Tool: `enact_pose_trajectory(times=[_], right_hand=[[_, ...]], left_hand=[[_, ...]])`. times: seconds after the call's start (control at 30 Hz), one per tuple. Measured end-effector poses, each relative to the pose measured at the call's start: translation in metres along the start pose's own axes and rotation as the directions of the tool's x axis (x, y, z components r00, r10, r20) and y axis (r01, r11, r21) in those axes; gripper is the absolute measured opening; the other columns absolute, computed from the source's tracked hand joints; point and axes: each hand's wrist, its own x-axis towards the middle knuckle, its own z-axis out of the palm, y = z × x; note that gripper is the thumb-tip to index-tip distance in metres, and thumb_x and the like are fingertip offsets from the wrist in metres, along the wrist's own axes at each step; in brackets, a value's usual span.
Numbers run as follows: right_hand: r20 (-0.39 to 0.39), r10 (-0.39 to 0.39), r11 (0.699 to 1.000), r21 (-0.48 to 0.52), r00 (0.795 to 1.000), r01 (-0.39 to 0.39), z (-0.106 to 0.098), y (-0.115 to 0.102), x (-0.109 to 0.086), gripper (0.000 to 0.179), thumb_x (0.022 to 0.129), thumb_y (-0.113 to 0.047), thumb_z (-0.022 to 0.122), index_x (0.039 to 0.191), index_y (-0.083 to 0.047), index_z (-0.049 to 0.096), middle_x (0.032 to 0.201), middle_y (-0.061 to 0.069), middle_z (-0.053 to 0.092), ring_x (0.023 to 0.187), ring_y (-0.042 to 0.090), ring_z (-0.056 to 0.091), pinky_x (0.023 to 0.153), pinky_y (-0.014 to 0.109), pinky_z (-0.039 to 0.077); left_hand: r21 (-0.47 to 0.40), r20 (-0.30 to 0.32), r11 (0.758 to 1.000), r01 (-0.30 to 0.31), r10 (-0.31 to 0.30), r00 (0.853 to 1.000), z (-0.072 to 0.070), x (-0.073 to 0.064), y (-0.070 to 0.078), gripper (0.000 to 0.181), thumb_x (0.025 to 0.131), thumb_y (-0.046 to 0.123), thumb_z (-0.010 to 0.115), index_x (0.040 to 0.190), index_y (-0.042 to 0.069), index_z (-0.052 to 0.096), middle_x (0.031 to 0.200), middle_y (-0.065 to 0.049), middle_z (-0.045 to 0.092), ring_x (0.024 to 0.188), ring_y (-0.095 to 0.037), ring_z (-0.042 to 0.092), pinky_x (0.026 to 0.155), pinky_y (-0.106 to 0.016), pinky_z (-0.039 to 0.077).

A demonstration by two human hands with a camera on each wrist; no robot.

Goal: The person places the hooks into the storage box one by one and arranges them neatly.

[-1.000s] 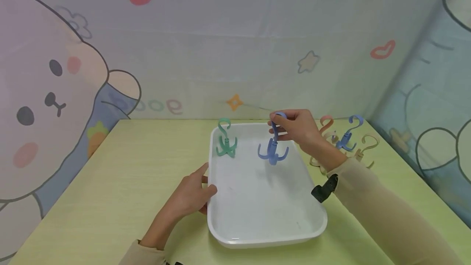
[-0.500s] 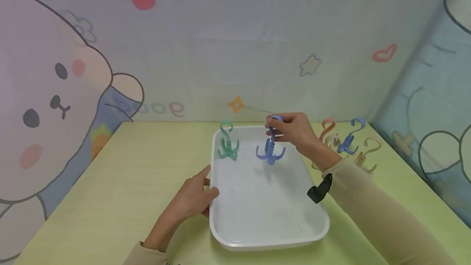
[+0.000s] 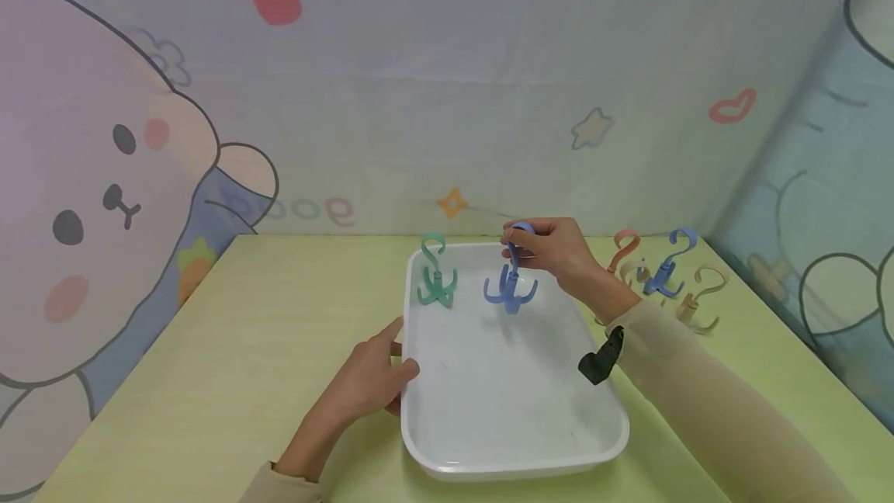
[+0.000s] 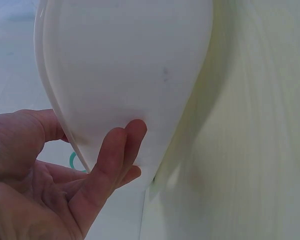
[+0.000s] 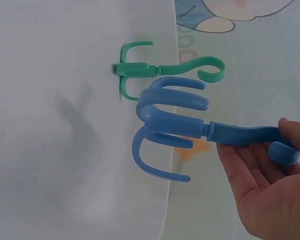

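Note:
My right hand (image 3: 562,254) pinches a blue rotating hanger hook (image 3: 511,295) by its curved top, thumb and fingers on the curl. The hook hangs upright, prongs down, over the far part of a white tray (image 3: 513,410), and its shadow falls on the tray floor in the right wrist view. To its left a green hook (image 3: 437,290) of the same form stands upright on the tray. My left hand (image 3: 370,375) grips the tray's left side; in the left wrist view the thumb is at the rim and the fingers (image 4: 110,155) lie against the outer wall.
Right of the tray more hooks stand on the pale yellow table (image 3: 279,332): a blue one (image 3: 660,276), a pink one (image 3: 624,248) and beige ones (image 3: 690,305), partly behind the right forearm. A cartoon-printed cloth (image 3: 419,99) rises behind the table.
My right hand has shifted slightly left over the tray with the blue hook in it. The left hand keeps its hold on the tray; the whole head view has drifted a little.

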Motion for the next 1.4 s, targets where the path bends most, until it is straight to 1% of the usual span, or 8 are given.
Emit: enact_pose_trajectory(times=[0.13, 0.23, 0.57, 0.77, 0.93, 1.13, 1.23, 1.4], right_hand=[[0.007, 0.001, 1.0, -0.011, 1.0, -0.001, -0.001, 0.002, 0.004, 0.04, 0.102, -0.018, 0.07, 0.133, 0.006, 0.069, 0.129, 0.028, 0.071, 0.101, 0.021, 0.08, 0.097, 0.039, 0.063], [0.014, 0.002, 1.0, -0.015, 1.0, -0.002, -0.001, 0.003, 0.007, 0.04, 0.102, -0.018, 0.07, 0.134, 0.005, 0.069, 0.129, 0.025, 0.073, 0.101, 0.02, 0.08, 0.098, 0.04, 0.062], [0.028, 0.014, 1.0, -0.02, 1.0, -0.013, -0.001, 0.005, 0.014, 0.041, 0.102, -0.017, 0.069, 0.136, 0.005, 0.068, 0.134, 0.027, 0.069, 0.099, 0.017, 0.08, 0.1, 0.043, 0.061], [0.031, 0.028, 0.999, -0.021, 0.999, -0.027, -0.003, 0.008, 0.017, 0.041, 0.102, -0.018, 0.07, 0.137, 0.003, 0.068, 0.128, 0.02, 0.074, 0.107, 0.023, 0.079, 0.099, 0.042, 0.062], [0.041, 0.032, 0.999, -0.006, 0.999, -0.032, -0.003, 0.01, 0.02, 0.042, 0.102, -0.018, 0.069, 0.138, 0.003, 0.067, 0.137, 0.027, 0.068, 0.102, 0.017, 0.079, 0.101, 0.043, 0.061], [0.044, 0.035, 0.999, -0.018, 0.998, -0.034, -0.004, 0.012, 0.022, 0.043, 0.102, -0.019, 0.069, 0.139, 0.002, 0.066, 0.14, 0.028, 0.066, 0.104, 0.018, 0.079, 0.102, 0.043, 0.061], [0.043, 0.039, 0.999, -0.021, 0.998, -0.038, -0.004, 0.014, 0.024, 0.043, 0.102, -0.02, 0.07, 0.139, 0.002, 0.066, 0.137, 0.025, 0.068, 0.105, 0.019, 0.079, 0.101, 0.042, 0.061], [0.046, 0.044, 0.999, -0.026, 0.998, -0.043, -0.004, 0.018, 0.027, 0.043, 0.102, -0.02, 0.07, 0.138, 0.001, 0.067, 0.124, 0.014, 0.075, 0.105, 0.019, 0.078, 0.102, 0.042, 0.061]], left_hand=[[0.004, 0.0, 1.0, 0.0, 0.0, 1.0, 0.0, 0.0, 0.0, 0.071, 0.093, 0.005, 0.057, 0.162, 0.012, 0.04, 0.128, -0.028, 0.067, 0.065, -0.025, 0.076, 0.051, -0.038, 0.065], [0.006, -0.001, 1.0, -0.001, 0.001, 1.0, 0.0, 0.0, 0.0, 0.072, 0.093, 0.005, 0.057, 0.162, 0.011, 0.039, 0.128, -0.028, 0.067, 0.064, -0.025, 0.076, 0.051, -0.038, 0.064], [0.006, 0.005, 1.0, -0.012, 0.012, 1.0, -0.001, 0.0, 0.0, 0.073, 0.092, 0.006, 0.056, 0.163, 0.01, 0.037, 0.129, -0.029, 0.067, 0.063, -0.024, 0.076, 0.051, -0.038, 0.064], [-0.009, 0.014, 1.0, -0.013, 0.014, 1.0, -0.001, 0.0, 0.0, 0.073, 0.092, 0.006, 0.056, 0.162, 0.011, 0.038, 0.13, -0.03, 0.066, 0.065, -0.024, 0.076, 0.052, -0.039, 0.065], [-0.04, 0.032, 0.999, -0.025, 0.026, 0.999, -0.002, -0.001, -0.001, 0.073, 0.092, 0.005, 0.054, 0.163, 0.012, 0.037, 0.132, -0.03, 0.065, 0.067, -0.027, 0.077, 0.054, -0.042, 0.066], [-0.037, 0.032, 0.999, -0.031, 0.032, 0.999, -0.003, -0.001, 0.0, 0.072, 0.092, 0.005, 0.054, 0.162, 0.012, 0.038, 0.131, -0.03, 0.066, 0.066, -0.027, 0.077, 0.054, -0.042, 0.066], [-0.033, 0.03, 0.999, -0.031, 0.032, 0.999, -0.003, -0.001, 0.0, 0.072, 0.093, 0.005, 0.055, 0.162, 0.012, 0.038, 0.13, -0.03, 0.066, 0.066, -0.026, 0.077, 0.054, -0.042, 0.066], [-0.024, 0.035, 0.999, -0.024, 0.025, 0.999, -0.003, -0.002, -0.001, 0.075, 0.093, 0.005, 0.055, 0.164, 0.009, 0.034, 0.132, -0.031, 0.064, 0.066, -0.026, 0.076, 0.053, -0.04, 0.065]])
